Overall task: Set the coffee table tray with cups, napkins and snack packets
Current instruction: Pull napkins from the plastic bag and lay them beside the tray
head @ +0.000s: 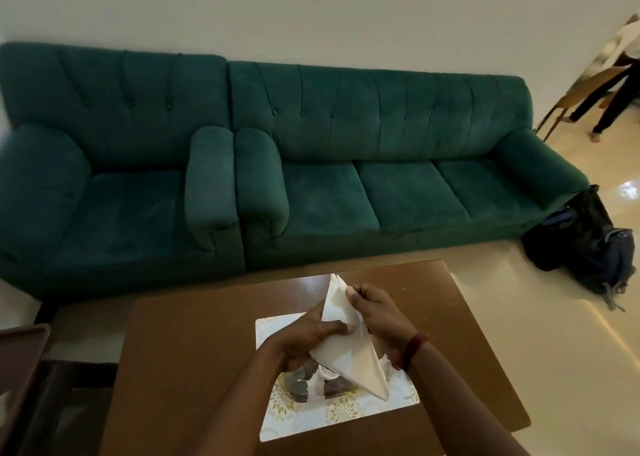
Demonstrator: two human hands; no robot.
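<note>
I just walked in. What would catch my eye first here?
The big dark green sofa and matching armchair fill the far wall. Nearer, over the brown coffee table, the left hand and right hand both grip a white napkin folded to a point, above a white tray with gold flowers. A dark backpack lies on the floor at the right.

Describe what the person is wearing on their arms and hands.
No sleeves or gloves are in view. The right hand has a dark red band around its wrist. The left hand shows no watch, band or ring.
</note>
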